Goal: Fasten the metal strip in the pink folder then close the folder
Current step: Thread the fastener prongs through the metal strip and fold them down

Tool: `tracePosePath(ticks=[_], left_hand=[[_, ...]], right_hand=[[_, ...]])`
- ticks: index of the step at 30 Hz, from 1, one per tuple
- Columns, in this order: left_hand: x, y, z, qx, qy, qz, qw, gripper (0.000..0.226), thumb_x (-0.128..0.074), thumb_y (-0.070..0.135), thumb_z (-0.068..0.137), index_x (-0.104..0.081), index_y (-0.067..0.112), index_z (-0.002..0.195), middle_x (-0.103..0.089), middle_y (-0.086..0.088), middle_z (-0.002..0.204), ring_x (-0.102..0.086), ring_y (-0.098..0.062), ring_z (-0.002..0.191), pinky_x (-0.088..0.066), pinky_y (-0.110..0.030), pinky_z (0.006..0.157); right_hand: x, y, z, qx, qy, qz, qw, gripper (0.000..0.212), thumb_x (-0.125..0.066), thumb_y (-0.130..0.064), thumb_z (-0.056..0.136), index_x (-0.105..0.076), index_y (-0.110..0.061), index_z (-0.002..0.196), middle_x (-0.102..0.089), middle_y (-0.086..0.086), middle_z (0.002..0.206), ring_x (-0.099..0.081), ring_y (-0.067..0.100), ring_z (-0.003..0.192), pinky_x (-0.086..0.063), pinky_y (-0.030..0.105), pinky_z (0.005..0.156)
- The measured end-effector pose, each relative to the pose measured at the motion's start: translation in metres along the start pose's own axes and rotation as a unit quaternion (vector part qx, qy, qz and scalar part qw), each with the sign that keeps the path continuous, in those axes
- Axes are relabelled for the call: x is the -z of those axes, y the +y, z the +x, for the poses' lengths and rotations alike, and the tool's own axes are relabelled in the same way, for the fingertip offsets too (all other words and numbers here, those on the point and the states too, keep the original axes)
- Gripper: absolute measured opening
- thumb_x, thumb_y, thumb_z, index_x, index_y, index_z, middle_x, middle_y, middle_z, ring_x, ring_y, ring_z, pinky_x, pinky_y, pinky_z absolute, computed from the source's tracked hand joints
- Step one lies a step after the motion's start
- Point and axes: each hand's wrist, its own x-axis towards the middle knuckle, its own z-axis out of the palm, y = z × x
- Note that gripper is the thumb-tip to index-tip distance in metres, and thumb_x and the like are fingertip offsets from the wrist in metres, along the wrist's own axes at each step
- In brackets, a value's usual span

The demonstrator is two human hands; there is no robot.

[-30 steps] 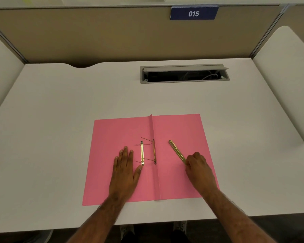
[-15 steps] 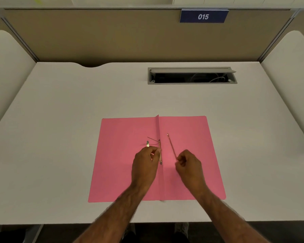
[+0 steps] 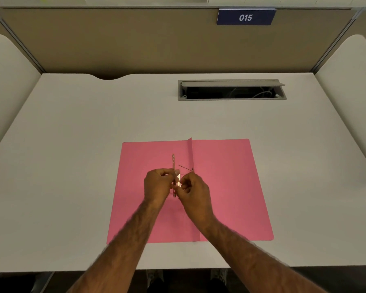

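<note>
Here the pink folder (image 3: pixel 224 187) lies open and flat on the white counter (image 3: pixel 72 166), near the front edge, its centre crease running away from the viewer with a narrow flap standing up along it. Both hands meet over the left leaf, just left of the crease. The left hand (image 3: pixel 159 187) is curled, its fingers (image 3: pixel 167 172) and thumb pressed together on the metal strip (image 3: pixel 173 163), a thin brass-coloured bar that stands roughly in line with the crease. The far end of the strip pokes out beyond the knuckles, and a short near end shows below them. The right hand (image 3: pixel 195 192) comes in from the other side, its fingers (image 3: pixel 185 183) bent and pinching at the same strip, touching the left hand's fingertips. Whether the strip rests on the paper or is lifted slightly off it cannot be told, since the hands cover the middle of it.

Just beyond the right hand, a thin dark prong (image 3: pixel 185 168) slants from the left leaf toward the crease, ending at a small round eyelet (image 3: pixel 192 169) by the flap.

Farther back in the counter sits a grey cable hatch (image 3: pixel 230 83), its lid propped open with pale cords visible inside. Behind it rises a tan partition (image 3: pixel 135 43) carrying a dark blue plate (image 3: pixel 246 17) marked 015. Both forearms are bare.
</note>
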Motion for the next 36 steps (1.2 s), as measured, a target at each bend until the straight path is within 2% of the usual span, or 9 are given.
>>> tracePosePath(ticks=[4,7,11,14,19,23,26,30,36], left_hand=[[-0.006,-0.009,-0.001,-0.026,0.021,0.088,0.996,0.020,-0.076,0.025,0.087,-0.081,0.011,0.101,-0.078,-0.003,0.080,-0.066,-0.012,0.060,-0.050,-0.024,0.058],[-0.011,-0.015,-0.005,-0.040,0.020,0.114,0.992,0.025,-0.078,0.029,0.086,-0.079,0.013,0.105,-0.077,0.001,0.079,-0.068,-0.012,0.059,-0.054,-0.024,0.057],[-0.015,-0.014,-0.004,-0.047,0.025,0.117,0.992,0.026,-0.079,0.031,0.085,-0.079,0.014,0.105,-0.074,0.006,0.071,-0.066,-0.006,0.052,-0.046,-0.008,0.043],[-0.017,-0.012,-0.001,-0.051,0.033,0.123,0.991,0.027,-0.080,0.032,0.084,-0.079,0.014,0.105,-0.073,0.008,0.070,-0.067,-0.009,0.054,-0.046,-0.008,0.043],[-0.020,-0.013,0.005,-0.055,0.026,0.105,0.993,0.030,-0.079,0.033,0.084,-0.079,0.011,0.105,-0.079,-0.004,0.083,-0.071,-0.019,0.066,-0.063,-0.037,0.068],[-0.020,-0.016,0.007,-0.054,0.024,0.113,0.992,0.029,-0.079,0.032,0.085,-0.079,0.011,0.105,-0.078,-0.005,0.082,-0.071,-0.019,0.064,-0.063,-0.038,0.068],[-0.020,-0.016,0.008,-0.051,0.028,0.118,0.991,0.030,-0.080,0.031,0.084,-0.079,0.011,0.106,-0.078,-0.005,0.083,-0.072,-0.021,0.066,-0.064,-0.042,0.069],[-0.019,-0.015,0.008,-0.058,0.026,0.132,0.989,0.031,-0.080,0.031,0.084,-0.079,0.010,0.107,-0.079,-0.005,0.088,-0.072,-0.018,0.068,-0.064,-0.038,0.070],[-0.020,-0.012,0.009,-0.061,0.022,0.134,0.989,0.033,-0.080,0.037,0.084,-0.080,0.012,0.104,-0.079,-0.004,0.085,-0.073,-0.018,0.070,-0.063,-0.040,0.072]], right_hand=[[0.005,0.015,0.013,-0.015,0.026,-0.025,0.999,0.015,-0.069,-0.013,0.087,-0.065,-0.024,0.097,-0.062,-0.008,0.088,-0.059,0.004,0.073,-0.049,0.019,0.065],[0.006,0.024,0.024,-0.020,0.014,-0.055,0.998,0.024,-0.067,-0.010,0.088,-0.069,-0.019,0.110,-0.065,-0.003,0.096,-0.059,0.005,0.075,-0.054,0.027,0.077],[0.007,0.031,0.037,-0.025,0.010,-0.072,0.997,0.031,-0.062,-0.010,0.091,-0.067,-0.020,0.121,-0.070,0.002,0.104,-0.061,0.011,0.082,-0.055,0.032,0.085],[0.006,0.033,0.046,-0.027,0.012,-0.074,0.997,0.032,-0.060,-0.012,0.094,-0.066,-0.022,0.124,-0.069,0.002,0.115,-0.061,0.010,0.091,-0.050,0.025,0.086],[0.003,0.029,0.067,-0.037,-0.012,-0.084,0.996,0.028,-0.059,-0.016,0.095,-0.070,-0.020,0.120,-0.070,0.005,0.120,-0.065,0.018,0.100,-0.052,0.032,0.092],[0.004,0.029,0.075,-0.035,-0.024,-0.105,0.994,0.020,-0.060,-0.018,0.094,-0.076,-0.016,0.106,-0.074,0.004,0.110,-0.067,0.019,0.095,-0.055,0.042,0.090],[0.006,0.032,0.077,-0.025,-0.028,-0.113,0.993,0.019,-0.061,-0.017,0.093,-0.076,-0.016,0.105,-0.074,0.004,0.106,-0.067,0.018,0.090,-0.057,0.042,0.086],[0.008,0.032,0.078,-0.019,-0.063,-0.108,0.992,0.024,-0.069,-0.021,0.089,-0.074,-0.019,0.113,-0.073,0.004,0.110,-0.065,0.017,0.090,-0.057,0.041,0.086],[0.007,0.033,0.082,-0.020,-0.063,-0.119,0.991,0.013,-0.067,-0.018,0.090,-0.078,-0.016,0.098,-0.074,0.003,0.100,-0.063,0.015,0.084,-0.057,0.037,0.081]])
